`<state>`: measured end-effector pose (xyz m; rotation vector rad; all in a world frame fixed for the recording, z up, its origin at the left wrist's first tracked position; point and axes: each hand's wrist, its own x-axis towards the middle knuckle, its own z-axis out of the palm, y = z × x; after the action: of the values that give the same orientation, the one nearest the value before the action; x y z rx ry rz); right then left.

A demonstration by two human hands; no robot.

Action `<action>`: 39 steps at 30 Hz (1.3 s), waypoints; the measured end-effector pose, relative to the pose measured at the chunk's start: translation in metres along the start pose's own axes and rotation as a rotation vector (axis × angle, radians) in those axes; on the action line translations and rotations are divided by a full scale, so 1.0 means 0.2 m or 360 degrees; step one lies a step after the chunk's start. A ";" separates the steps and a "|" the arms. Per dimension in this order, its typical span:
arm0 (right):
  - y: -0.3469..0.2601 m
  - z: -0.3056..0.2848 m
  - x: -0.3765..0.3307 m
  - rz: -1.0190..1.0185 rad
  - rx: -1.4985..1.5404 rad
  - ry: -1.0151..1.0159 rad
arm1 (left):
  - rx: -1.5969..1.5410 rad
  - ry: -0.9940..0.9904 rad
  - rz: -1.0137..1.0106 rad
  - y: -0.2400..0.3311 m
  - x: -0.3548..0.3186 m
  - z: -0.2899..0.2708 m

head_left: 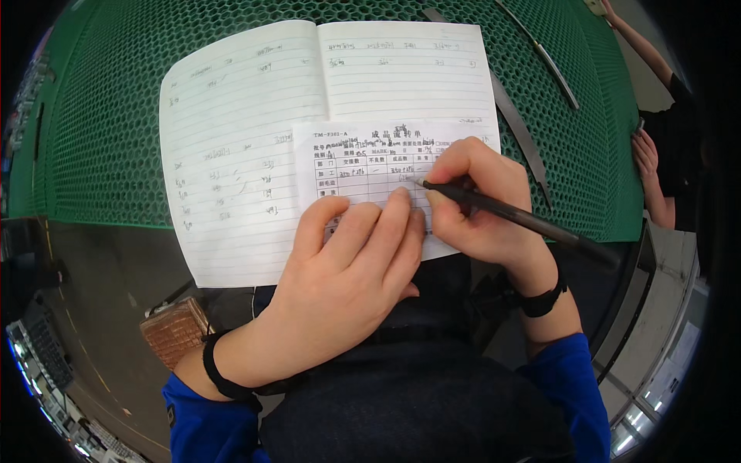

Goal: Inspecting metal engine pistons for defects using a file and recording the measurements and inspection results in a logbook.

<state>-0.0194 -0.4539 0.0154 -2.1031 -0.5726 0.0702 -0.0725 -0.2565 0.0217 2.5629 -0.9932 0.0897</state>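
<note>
My right hand (486, 212) grips a black pen (525, 220), its tip touching a table cell on a printed paper form (353, 187). The form has handwritten entries and lies over the lower part of an open lined notebook (239, 116), whose pages also carry handwriting. My left hand (343, 266) rests on the lower part of the form with fingers stretched out, hiding some of its rows. Both pages of the notebook lie on the green table surface and reach past its near edge.
The green tabletop (590, 147) has a honeycomb pattern. A curved metal strip (521, 131) lies right of the notebook, and another long strip (548, 62) farther back. A person's hand (644, 154) is at the right edge. A brown box-like object (176, 330) sits low left.
</note>
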 end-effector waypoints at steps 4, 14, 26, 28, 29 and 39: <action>0.03 0.01 -0.01 -0.0071 0.0088 0.0213 | 0.0027 -0.0006 -0.0016 0.00 -0.01 -0.01; -0.07 0.09 0.06 -0.0073 0.0079 0.0016 | -0.0065 0.0076 0.0052 -0.04 -0.05 0.00; -0.07 0.11 0.07 -0.0029 0.0034 -0.0015 | 0.0023 0.0199 -0.0114 -0.06 -0.10 0.01; -0.07 0.11 0.07 -0.0024 0.0037 -0.0015 | 0.0021 0.0185 -0.0119 -0.06 -0.09 0.00; -0.07 0.11 0.07 -0.0018 0.0041 -0.0014 | 0.0016 0.0202 -0.0139 -0.05 -0.10 0.01; -0.06 0.12 0.07 -0.0042 0.0005 -0.0014 | 0.0074 0.0191 -0.0112 -0.06 -0.10 0.01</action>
<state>-0.0174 -0.4229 0.0135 -2.0923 -0.6052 0.0655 -0.0803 -0.2366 0.0115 2.5971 -0.8652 0.2472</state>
